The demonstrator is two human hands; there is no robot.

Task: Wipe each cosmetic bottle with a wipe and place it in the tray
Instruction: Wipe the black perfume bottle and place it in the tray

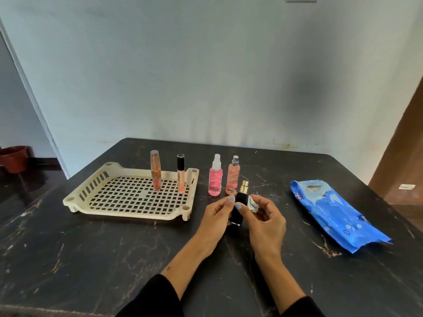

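A person sits at a dark marbled table (114,248), wiping a small black bottle (239,208) with a gold cap. The left hand (217,216) grips the bottle's body, thumb and fingers curled round it, holding it just above the tabletop and tilted slightly away. The right hand (266,223) pinches a crumpled white wipe (253,205) against the bottle's right shoulder.

Two slim tubes, an orange one (156,171) and a black-capped gloss (180,175), stand upright on the grid floor of the cream tray (96,186) at its far side. Two pink spray bottles (215,179) and (233,177) wait on the table between the tray and the hands, just beyond the gold cap. A blue wipe pack (334,211) lies to the right.

Likely hazards: a damp wipe may leave the smooth black body slick, so the grip could slide. Rubbing motion so near the spray bottles could knock them, since both are tall and narrow. The tubes in the tray stand on open mesh with small bases; setting the black bottle down carelessly beside them could topple either.
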